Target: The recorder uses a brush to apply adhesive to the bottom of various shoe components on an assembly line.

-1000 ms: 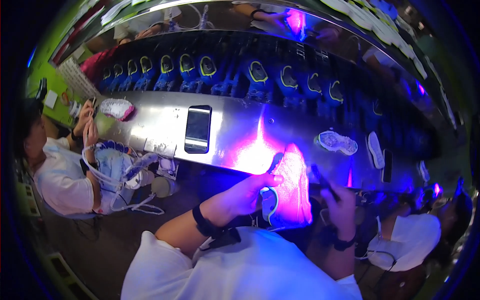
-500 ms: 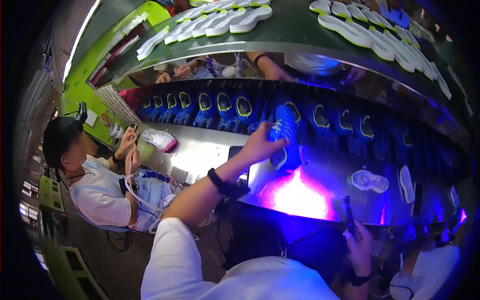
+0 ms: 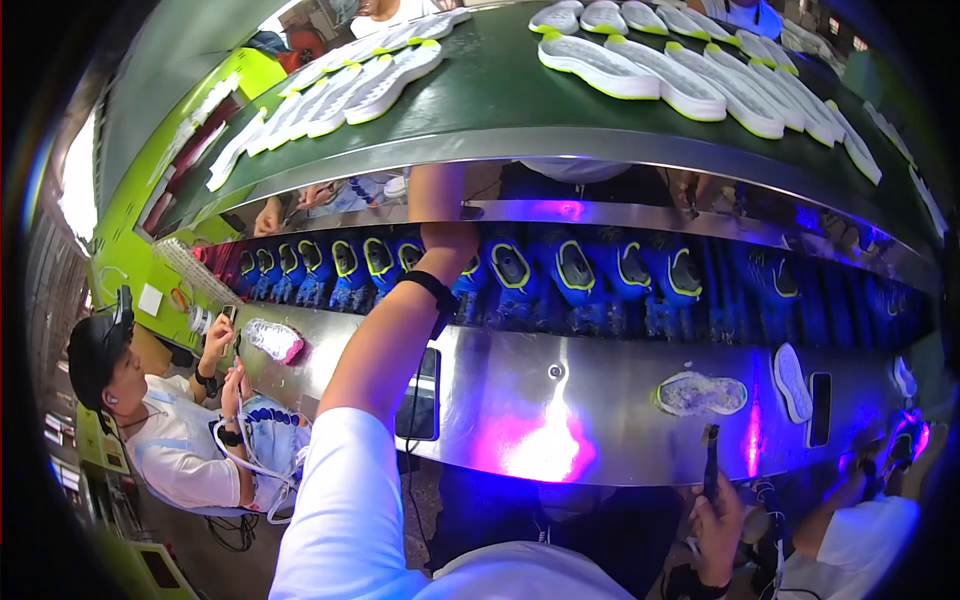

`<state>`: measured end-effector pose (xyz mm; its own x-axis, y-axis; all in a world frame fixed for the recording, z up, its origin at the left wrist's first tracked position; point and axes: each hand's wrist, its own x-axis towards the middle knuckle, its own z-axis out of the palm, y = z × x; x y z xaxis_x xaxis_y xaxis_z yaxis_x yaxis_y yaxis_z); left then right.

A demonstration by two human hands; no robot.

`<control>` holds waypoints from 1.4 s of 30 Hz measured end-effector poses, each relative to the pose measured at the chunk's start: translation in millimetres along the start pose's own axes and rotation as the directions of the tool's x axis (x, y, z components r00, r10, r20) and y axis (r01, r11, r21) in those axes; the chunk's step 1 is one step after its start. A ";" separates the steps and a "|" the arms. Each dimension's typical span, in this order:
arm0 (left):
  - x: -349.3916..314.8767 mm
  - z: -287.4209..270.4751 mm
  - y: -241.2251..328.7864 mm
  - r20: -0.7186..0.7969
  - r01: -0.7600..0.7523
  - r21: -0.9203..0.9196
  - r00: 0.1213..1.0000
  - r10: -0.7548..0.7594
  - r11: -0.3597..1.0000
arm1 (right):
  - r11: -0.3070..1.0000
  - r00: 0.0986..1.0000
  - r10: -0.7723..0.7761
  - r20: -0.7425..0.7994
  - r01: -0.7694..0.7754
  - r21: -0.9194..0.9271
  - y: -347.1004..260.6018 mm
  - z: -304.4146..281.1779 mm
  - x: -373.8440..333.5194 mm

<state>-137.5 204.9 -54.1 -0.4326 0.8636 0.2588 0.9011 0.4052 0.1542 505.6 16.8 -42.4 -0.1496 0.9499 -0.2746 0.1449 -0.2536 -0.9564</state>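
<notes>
My left hand [image 3: 450,240] reaches to the row of blue shoes at the back of the metal bench. Its fingers are hidden among the shoes, so I cannot tell whether they grip one. A blue shoe [image 3: 468,290] with a yellow-green collar stands partly behind my wrist. At the front edge on the right, my right hand [image 3: 716,525] is closed around the dark handle of a brush [image 3: 711,462], bristles pointing up. Just beyond the brush, a pale shoe sole [image 3: 702,394] lies on the bench.
More blue shoes [image 3: 575,268] line the back. Soles [image 3: 600,68] rest on the green upper belt. A phone [image 3: 424,395] lies under my left forearm, another dark phone [image 3: 820,410] beside a white sole [image 3: 792,382]. A person [image 3: 180,440] sits at left, near a white-pink sole [image 3: 273,340].
My left hand has moved left and farther back into the row; the blue shoe it held over the bench is no longer seen there. My right hand keeps the brush, lower in view.
</notes>
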 end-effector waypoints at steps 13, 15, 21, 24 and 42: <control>-124.3 -43.8 190.7 0.220 -0.240 -0.243 0.930 0.294 0.940 | 0.996 0.996 -0.085 0.013 0.085 0.001 -37.3 25.5 -22.9; -171.5 -59.2 171.9 0.146 -0.446 -0.346 0.843 0.517 0.825 | 0.996 0.997 -0.080 0.013 0.081 -0.025 -28.2 14.6 -22.0; -291.3 -121.2 182.4 0.296 -0.732 -0.153 0.607 0.737 0.664 | 0.978 0.983 -0.182 -0.013 0.180 -0.107 -19.9 20.4 -15.5; -345.1 -78.5 200.8 0.146 -0.797 0.217 0.598 0.788 0.564 | 0.988 0.988 -0.149 -0.040 0.148 -0.043 -34.1 29.0 -24.3; -449.5 -106.2 150.1 -0.191 -0.476 -0.486 0.876 0.443 0.733 | 0.928 0.933 -0.188 0.305 0.271 -0.256 25.5 96.5 -2.3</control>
<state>189.2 -154.3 -46.0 0.0144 0.8789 0.4768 0.8525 -0.2600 0.4535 415.2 -9.4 -75.7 -0.4656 0.8785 -0.1067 0.3443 0.0687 -0.9364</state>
